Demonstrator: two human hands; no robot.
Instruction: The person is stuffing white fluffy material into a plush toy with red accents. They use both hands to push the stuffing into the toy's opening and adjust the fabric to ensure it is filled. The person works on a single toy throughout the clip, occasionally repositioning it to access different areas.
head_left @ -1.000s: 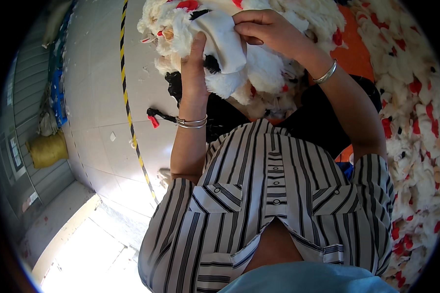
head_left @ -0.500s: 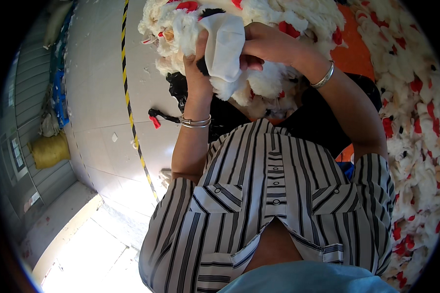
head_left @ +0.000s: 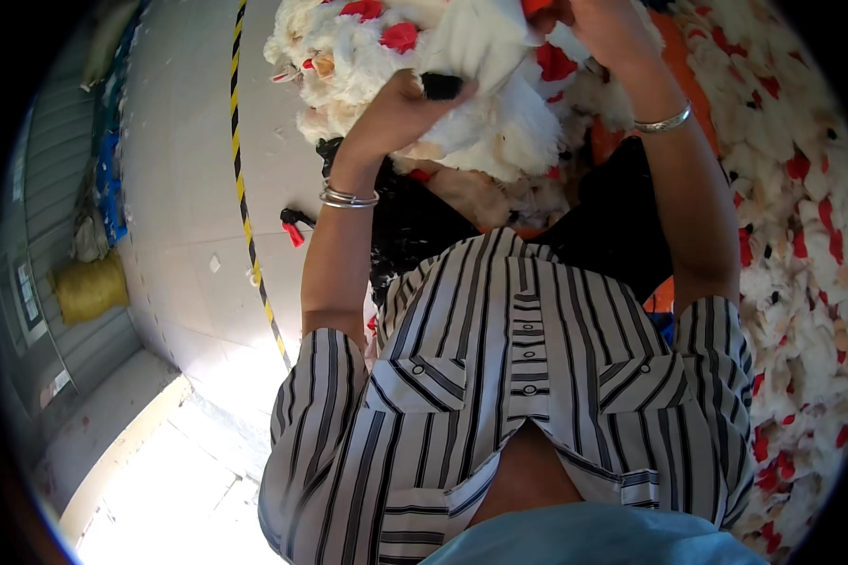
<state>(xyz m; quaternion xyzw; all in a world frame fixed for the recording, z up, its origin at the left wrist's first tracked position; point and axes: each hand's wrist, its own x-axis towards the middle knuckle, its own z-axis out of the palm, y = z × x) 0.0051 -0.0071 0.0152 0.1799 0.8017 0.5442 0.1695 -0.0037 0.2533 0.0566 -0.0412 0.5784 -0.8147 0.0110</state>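
Pinching near the black patch [head_left: 441, 87], the left hand [head_left: 400, 115] has the white plush piece [head_left: 485, 45] over the heap [head_left: 334, 71], right hand's [head_left: 601, 30] grip unclear, this one seemingly unfinished, plenty more piled.

Glare: floor [head_left: 221, 367] washed out lower left | slatted wall [head_left: 61, 174] dim | fisheye bends edges | corners black

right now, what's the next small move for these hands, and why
Perhaps steady the white plush piece with the left hand: it is right at the black patch by the piece's lower side. The right hand is at the picture's top edge beside a red piece, its grip hard to make out, so a firm left hold seems safer.
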